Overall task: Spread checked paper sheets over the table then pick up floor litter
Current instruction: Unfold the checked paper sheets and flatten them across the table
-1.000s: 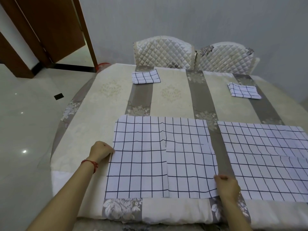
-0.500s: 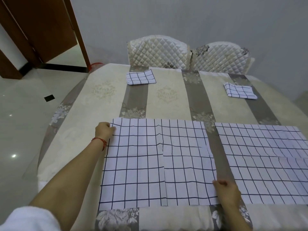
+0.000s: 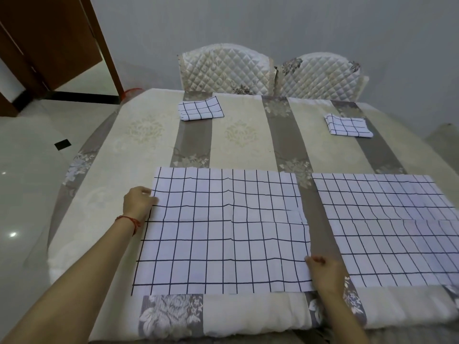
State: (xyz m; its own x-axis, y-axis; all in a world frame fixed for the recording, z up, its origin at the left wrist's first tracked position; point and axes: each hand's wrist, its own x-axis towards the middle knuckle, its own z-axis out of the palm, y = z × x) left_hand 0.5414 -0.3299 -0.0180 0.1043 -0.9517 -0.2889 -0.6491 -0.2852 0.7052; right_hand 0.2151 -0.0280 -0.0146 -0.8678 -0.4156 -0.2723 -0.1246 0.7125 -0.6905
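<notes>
Pinching opposite edges of the big checked sheet point(image 3: 223, 232), the person has it lying flat on the table point(image 3: 243, 142), which wears a cream and grey-brown striped cloth. The left hand point(image 3: 137, 202) has its grip curled onto the sheet's left edge near the far corner, thumb on top; a red string bracelet point(image 3: 129, 220) sits on that wrist. The right hand point(image 3: 325, 274) nips the sheet's right edge near the front corner, fingers folded over the paper. Just right of this sheet, across a grey stripe, a second spread sheet point(image 3: 387, 227) lies flat and runs off the frame. Beyond the held sheet, toward the far side, sit two folded checked sheets: one point(image 3: 200, 108) far-left, one point(image 3: 347, 125) far-right. Two quilted chairs point(image 3: 224, 70) stand behind the table, well past the sheet.
</notes>
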